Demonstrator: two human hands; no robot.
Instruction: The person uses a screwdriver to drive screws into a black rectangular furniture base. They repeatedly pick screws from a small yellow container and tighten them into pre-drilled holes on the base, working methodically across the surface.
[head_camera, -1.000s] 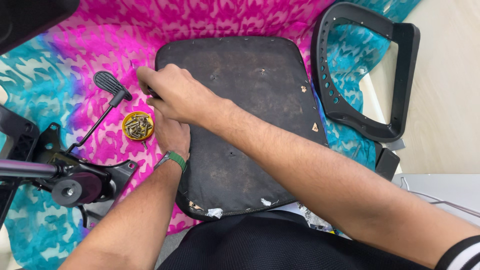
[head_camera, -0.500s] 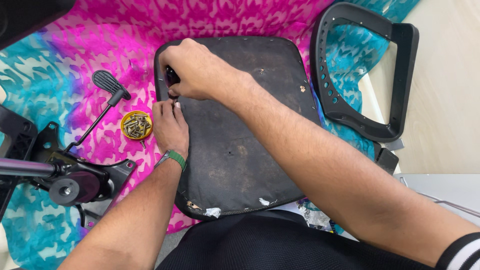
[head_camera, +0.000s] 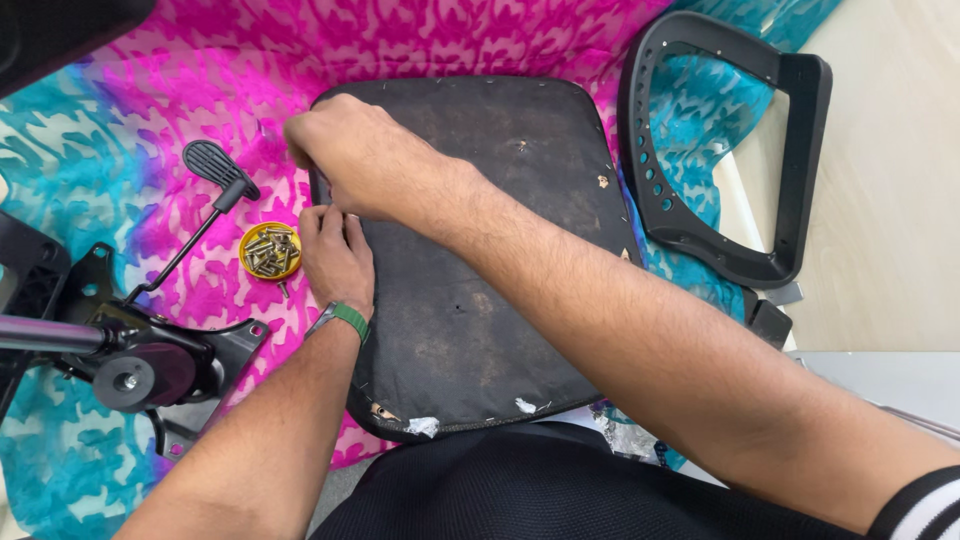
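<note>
Right hand (head_camera: 345, 155) now further left

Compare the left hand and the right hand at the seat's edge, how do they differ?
The left hand lies flat, fingers pressing the seat pad's left edge; the right hand is curled as if pinching something hidden. The left sits beside the yellow dish of screws; the right is farther up. Both touch that same edge.

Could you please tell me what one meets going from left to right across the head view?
Chair mechanism → yellow dish of screws → left hand → black seat base → black armrest.
</note>
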